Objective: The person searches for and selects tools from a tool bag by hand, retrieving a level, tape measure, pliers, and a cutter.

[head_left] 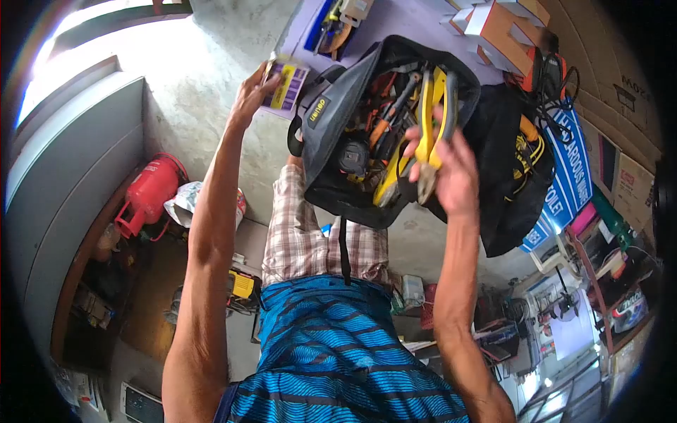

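Note:
My right hand [455, 173] is closed around a pair of pliers [425, 151] with yellow and grey handles, jaws pointing down toward me. The pliers are over the right side of an open black and grey tool bag [326, 144]. Inside the bag lie a tape measure [354, 156], an orange-and-black handled tool [381, 129] and several other tools, partly covering each other. Off to the left of the bag, my left hand [255, 92] grips the edge of a small yellow and purple package [287, 86]; its contents cannot be made out.
Behind the bag, a blue tray [321, 32] holds small tools on a pale purple surface [416, 21]. Cardboard boxes [493, 35] and blue signs [564, 176] are at the right. A red gas cylinder [155, 187] stands at the left near a grey panel [77, 134].

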Available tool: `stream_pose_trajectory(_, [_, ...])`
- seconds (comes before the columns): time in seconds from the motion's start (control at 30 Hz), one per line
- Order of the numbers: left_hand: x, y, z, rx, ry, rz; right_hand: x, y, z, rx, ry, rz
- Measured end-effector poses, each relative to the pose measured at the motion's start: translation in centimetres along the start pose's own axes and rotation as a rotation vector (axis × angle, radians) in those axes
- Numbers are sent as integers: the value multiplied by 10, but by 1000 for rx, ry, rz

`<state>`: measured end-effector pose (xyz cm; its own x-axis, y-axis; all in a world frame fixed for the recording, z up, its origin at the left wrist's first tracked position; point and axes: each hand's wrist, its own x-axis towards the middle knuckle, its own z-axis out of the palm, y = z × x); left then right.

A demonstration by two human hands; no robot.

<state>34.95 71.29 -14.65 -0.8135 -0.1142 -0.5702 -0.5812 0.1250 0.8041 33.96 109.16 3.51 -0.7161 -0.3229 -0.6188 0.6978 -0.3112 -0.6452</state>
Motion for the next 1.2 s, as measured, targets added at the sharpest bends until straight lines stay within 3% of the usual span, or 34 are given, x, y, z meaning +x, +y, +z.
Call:
stream_pose_trajectory(0.03, [4,11,8,295,49,0,13,-20,3,-95,-4,10])
stream_pose_trajectory(0.1, [29,-17,16,305,148,69,49,-55,10,-530,7,-111])
stream_pose_trajectory(0.13, [26,-10,20,452,202,143,71,-69,11,-752,3,-161])
stream_pose_trajectory(0.23, [29,7,18,572,67,-39,144,-104,13,-1348,-6,-143])
stream_pose_trajectory(0.27, [29,-6,18,604,164,36,180,-99,0,-1532,-117,-281])
stream_pose_trajectory(0.3, [24,-3,20,602,160,32,215,-94,-8,-1702,-144,-138])
stream_pose_trajectory(0.33, [15,7,22,612,334,97,250,-88,-16,-1865,-172,13])
stream_pose_trajectory(0.37, [4,20,25,619,508,161,288,-76,-33,-1866,-173,20])
stream_pose_trajectory(0.43, [-27,52,36,571,519,161,339,-47,-71,-2480,-606,-192])
stream_pose_trajectory(0.47, [-44,65,43,480,454,182,338,-42,-67,-2478,-618,-187])
stream_pose_trajectory(0.53, [-76,75,58,467,325,272,329,-31,-53,-1929,79,-214])
stream_pose_trajectory(0.63, [-114,85,77,648,157,376,304,-26,-50,-1684,110,-315])
stream_pose_trajectory(0.67, [-122,83,84,699,108,311,303,-26,-46,-1828,106,-256])
stream_pose_trajectory(0.8, [-131,62,97,708,175,187,293,-28,-42,-1878,-55,-254])
stream_pose_trajectory(0.87, [-132,55,94,642,131,155,277,-36,-35,-1791,28,-483])
stream_pose_trajectory(0.93, [-133,50,90,575,98,123,190,-65,49,-1249,55,-463])
stream_pose_trajectory(1.0, [-136,46,86,565,142,215,143,-46,32,-1448,-159,-936])
stream_pose_trajectory(1.03, [-137,44,84,563,147,212,118,-40,49,-1311,-263,-917])
stream_pose_trajectory(1.1, [-141,42,80,491,160,196,72,-7,54,-1264,-484,-658])
stream_pose_trajectory(1.13, [-143,38,76,487,166,192,56,24,43,-1336,-595,-728])
stream_pose_trajectory(1.2, [-144,31,68,473,152,220,22,65,25,-1634,-796,-549])
